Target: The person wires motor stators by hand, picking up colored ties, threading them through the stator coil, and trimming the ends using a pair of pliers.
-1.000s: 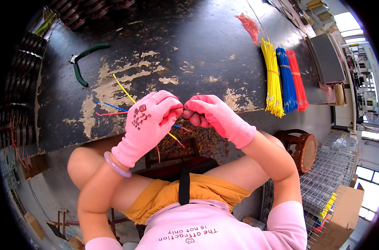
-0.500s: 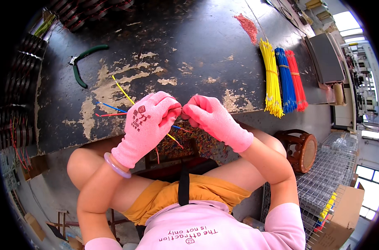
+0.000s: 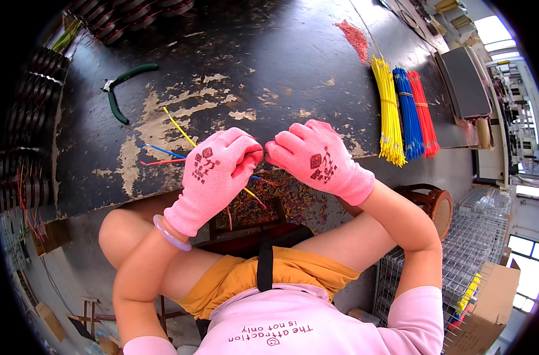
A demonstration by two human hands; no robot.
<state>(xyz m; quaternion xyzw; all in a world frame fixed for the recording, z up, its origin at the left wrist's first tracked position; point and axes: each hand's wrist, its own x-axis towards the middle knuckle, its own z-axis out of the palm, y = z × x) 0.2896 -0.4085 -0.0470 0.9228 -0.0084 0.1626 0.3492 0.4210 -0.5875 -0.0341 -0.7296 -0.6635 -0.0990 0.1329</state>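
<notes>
Both my hands wear pink gloves and meet fingertip to fingertip above the table's front edge. My left hand (image 3: 219, 168) is closed around several thin wires. A yellow wire (image 3: 179, 126), a blue wire (image 3: 163, 149) and a red wire (image 3: 163, 161) stick out past its left side, and more ends hang below its fingers. Close beside it, my right hand (image 3: 322, 157) is closed in a pinch with its back turned up. Whatever lies between its fingertips is too small or hidden to make out. Green-handled cutters (image 3: 116, 107) lie open on the table, left of my hands.
To the right lie tied bundles of yellow wires (image 3: 389, 112), blue wires (image 3: 408, 112) and red wires (image 3: 423, 112). Reddish clippings (image 3: 353, 40) are piled farther back. Colourful scraps (image 3: 296, 198) lie below the table edge. Black coils (image 3: 32, 124) are stacked left; a wooden stool (image 3: 438, 210) stands right.
My right hand has rolled over so its back faces up, and its elbow has swung outward to the right. The left hand keeps its hold on the wires. The whole view has shifted slightly.
</notes>
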